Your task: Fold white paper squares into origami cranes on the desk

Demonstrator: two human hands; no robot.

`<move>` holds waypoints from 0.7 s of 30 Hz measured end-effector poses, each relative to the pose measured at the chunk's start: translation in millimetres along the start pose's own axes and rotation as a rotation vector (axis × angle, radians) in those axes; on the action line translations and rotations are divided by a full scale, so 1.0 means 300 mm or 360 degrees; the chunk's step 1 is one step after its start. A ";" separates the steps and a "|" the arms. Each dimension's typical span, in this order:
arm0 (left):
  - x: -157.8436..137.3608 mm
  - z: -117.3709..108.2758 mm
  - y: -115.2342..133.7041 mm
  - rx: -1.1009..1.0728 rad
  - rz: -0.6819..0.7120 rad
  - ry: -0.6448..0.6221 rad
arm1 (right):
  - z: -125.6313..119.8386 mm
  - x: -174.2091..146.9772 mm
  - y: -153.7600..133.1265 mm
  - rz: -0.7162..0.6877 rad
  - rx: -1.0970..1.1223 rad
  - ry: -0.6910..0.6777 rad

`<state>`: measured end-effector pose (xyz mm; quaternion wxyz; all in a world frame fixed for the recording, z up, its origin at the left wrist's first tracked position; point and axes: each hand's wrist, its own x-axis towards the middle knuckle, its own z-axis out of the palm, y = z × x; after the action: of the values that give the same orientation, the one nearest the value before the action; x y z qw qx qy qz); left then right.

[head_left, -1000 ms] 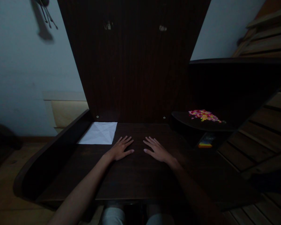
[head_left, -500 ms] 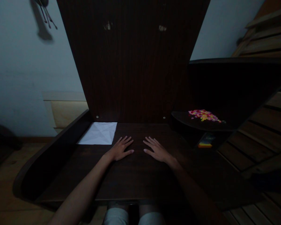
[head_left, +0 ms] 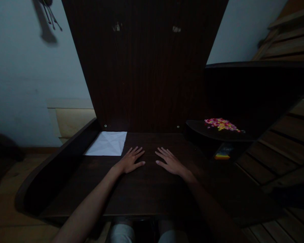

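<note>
Both hands rest palm down on the dark wooden desk (head_left: 142,192), fingers spread. My left hand (head_left: 130,160) lies just right of a creased white sheet of paper (head_left: 106,143), close to its lower right corner, and holds nothing. Across a short gap, my right hand (head_left: 169,162) mirrors it, also holding nothing. The paper lies flat at the desk's back left, crossed by fold lines.
A heap of small pink, red and yellow pieces (head_left: 222,124) lies on a low curved shelf (head_left: 200,130) at right. Beneath it is a yellow-and-orange item (head_left: 222,156). A raised side board (head_left: 58,168) edges the desk's left; a tall dark panel (head_left: 144,74) backs it.
My hands have stayed in place on the desk. Below the desk edge, my knees have moved apart slightly. The view has shifted a tiny bit.
</note>
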<state>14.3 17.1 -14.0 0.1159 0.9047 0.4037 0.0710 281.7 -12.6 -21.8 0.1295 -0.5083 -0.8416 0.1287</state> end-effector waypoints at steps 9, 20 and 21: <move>0.001 -0.001 0.000 0.0006 0.0003 -0.0004 | -0.003 0.000 -0.005 0.0004 0.0003 0.0007; 0.002 -0.001 0.003 0.0016 -0.0006 -0.0006 | 0.003 0.000 0.000 0.0004 0.0024 0.0017; 0.002 -0.001 0.004 0.0015 -0.0009 -0.0007 | 0.004 0.000 0.001 0.0002 0.0028 0.0018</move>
<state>15.6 16.9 -13.4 0.1127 0.9042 0.4064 0.0668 281.5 -12.5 -22.9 0.1387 -0.5084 -0.8394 0.1333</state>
